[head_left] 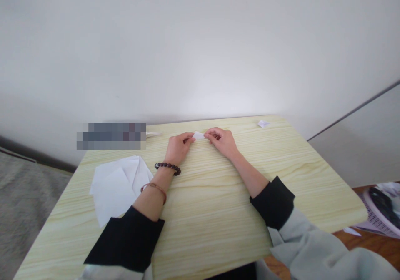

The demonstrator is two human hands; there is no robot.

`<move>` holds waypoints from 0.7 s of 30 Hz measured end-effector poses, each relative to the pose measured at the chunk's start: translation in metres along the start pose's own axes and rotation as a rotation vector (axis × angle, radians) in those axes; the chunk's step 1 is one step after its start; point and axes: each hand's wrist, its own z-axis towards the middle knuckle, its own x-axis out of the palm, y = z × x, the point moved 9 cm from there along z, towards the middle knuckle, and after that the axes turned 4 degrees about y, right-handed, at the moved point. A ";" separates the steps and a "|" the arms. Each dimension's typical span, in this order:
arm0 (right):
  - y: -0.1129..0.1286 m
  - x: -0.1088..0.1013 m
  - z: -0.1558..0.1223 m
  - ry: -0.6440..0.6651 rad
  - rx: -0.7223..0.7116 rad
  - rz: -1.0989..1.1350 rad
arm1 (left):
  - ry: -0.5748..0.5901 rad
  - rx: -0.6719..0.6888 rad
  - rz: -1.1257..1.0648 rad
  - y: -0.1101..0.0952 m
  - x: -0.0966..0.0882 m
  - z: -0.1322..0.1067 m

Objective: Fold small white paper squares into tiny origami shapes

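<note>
A small folded piece of white paper (198, 135) is held up between my two hands near the back of the table. My left hand (179, 146) pinches its left end between thumb and fingers. At its right end, the fingertips of my right hand (222, 140) are closed on the paper too. Several loose sheets of white paper (114, 190) lie overlapping to the left of my left forearm. Another small folded paper (263, 123) rests at the back right of the table. The exact folds of the held piece are too small to make out.
The pale wood-grain table (200, 213) stands against a white wall (200, 51). A blurred-out object (112, 136) sits at the back left. Beyond the right edge is a pinkish basket (379, 217) with crumpled things inside, and a paper scrap (352, 231) lies on the floor.
</note>
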 end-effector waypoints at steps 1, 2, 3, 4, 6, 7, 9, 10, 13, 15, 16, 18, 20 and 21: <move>-0.001 0.000 0.000 -0.004 0.007 0.006 | -0.002 0.006 0.004 0.000 0.000 0.000; -0.002 0.000 0.000 -0.007 0.012 0.009 | -0.003 0.012 0.008 0.000 0.000 0.000; -0.003 0.000 0.000 -0.008 0.013 0.008 | 0.000 0.015 0.009 0.000 0.000 0.000; -0.003 0.000 0.000 -0.008 0.011 0.006 | 0.004 0.014 0.008 0.000 0.000 0.000; -0.002 0.001 0.000 0.001 0.001 0.002 | 0.010 0.011 -0.001 0.000 0.001 0.000; -0.001 0.002 0.000 0.008 -0.005 0.002 | 0.006 0.014 -0.004 -0.001 0.001 0.000; 0.000 0.004 0.000 0.033 -0.013 0.009 | -0.022 0.054 0.002 -0.005 -0.001 0.000; 0.001 0.005 -0.001 0.045 -0.015 0.019 | -0.046 0.092 0.013 -0.008 -0.003 0.000; 0.002 0.007 -0.001 0.058 -0.014 0.052 | -0.127 0.201 0.064 -0.018 -0.009 -0.001; 0.003 0.007 -0.002 0.051 -0.020 0.058 | -0.164 0.229 0.099 -0.021 -0.012 -0.002; 0.004 0.007 -0.002 0.048 -0.026 0.055 | -0.172 0.234 0.113 -0.021 -0.013 -0.003; 0.004 0.007 -0.003 0.046 -0.036 0.043 | -0.173 0.247 0.133 -0.022 -0.013 -0.003; 0.005 0.007 -0.003 0.048 -0.045 0.025 | -0.168 0.258 0.148 -0.023 -0.012 -0.003; 0.005 0.007 -0.003 0.048 -0.051 0.013 | -0.170 0.264 0.156 -0.024 -0.012 -0.003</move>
